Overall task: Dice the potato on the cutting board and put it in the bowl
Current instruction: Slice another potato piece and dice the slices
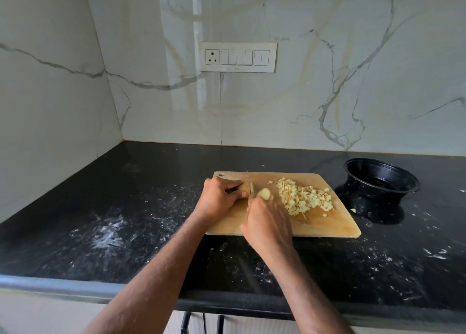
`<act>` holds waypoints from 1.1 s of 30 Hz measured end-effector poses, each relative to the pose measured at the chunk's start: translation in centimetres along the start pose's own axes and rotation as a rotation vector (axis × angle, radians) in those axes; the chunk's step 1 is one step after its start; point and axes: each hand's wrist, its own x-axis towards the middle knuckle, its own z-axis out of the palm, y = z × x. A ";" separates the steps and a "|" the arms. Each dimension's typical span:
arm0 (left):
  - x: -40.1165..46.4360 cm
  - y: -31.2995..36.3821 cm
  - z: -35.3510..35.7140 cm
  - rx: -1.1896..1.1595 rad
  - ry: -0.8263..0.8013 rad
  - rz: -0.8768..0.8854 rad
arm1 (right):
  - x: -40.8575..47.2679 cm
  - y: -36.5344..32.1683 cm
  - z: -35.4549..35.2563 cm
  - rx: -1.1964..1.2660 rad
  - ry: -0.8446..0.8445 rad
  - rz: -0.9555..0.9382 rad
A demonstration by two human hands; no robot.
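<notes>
A wooden cutting board (327, 224) lies on the black counter. On its left part my left hand (218, 198) grips a remaining potato piece (246, 187), fingers curled over it. Just right of it lies a cut pale slice (264, 194). My right hand (268, 224) is curled round a knife; the handle is hidden and the thin blade (250, 198) shows edge-on between the piece and the slice. A heap of diced potato (305, 197) covers the board's middle and right. The black bowl (413, 185) stands empty to the right of the board.
One stray potato bit (353, 210) lies on the counter between board and bowl. The counter (113, 232) has white smears and crumbs. Marble walls meet in a corner at back left, with a switch panel (237, 57) above. The counter's front edge runs below my forearms.
</notes>
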 end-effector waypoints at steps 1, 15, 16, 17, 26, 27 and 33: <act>0.0 0.0 0.1 -0.002 -0.001 0.000 | -0.3 0.0 0.1 0.008 -0.023 0.010; 0.0 -0.4 -0.1 0.031 0.010 -0.007 | -2.4 1.3 0.6 0.074 0.106 0.076; 0.0 -0.4 0.0 0.022 0.007 -0.008 | -2.4 1.3 0.5 0.086 0.131 0.079; 0.0 -0.3 0.0 0.020 0.005 -0.013 | -2.4 1.3 0.4 0.097 0.148 0.077; 0.0 -0.5 0.1 -0.057 0.052 -0.039 | -2.3 0.1 0.5 0.095 0.183 -0.002; 0.1 -0.5 0.1 -0.053 0.048 -0.043 | -2.3 0.1 0.4 0.093 0.183 -0.002; 0.1 -0.4 0.2 -0.022 0.021 -0.040 | -2.2 0.0 0.3 0.071 0.178 0.016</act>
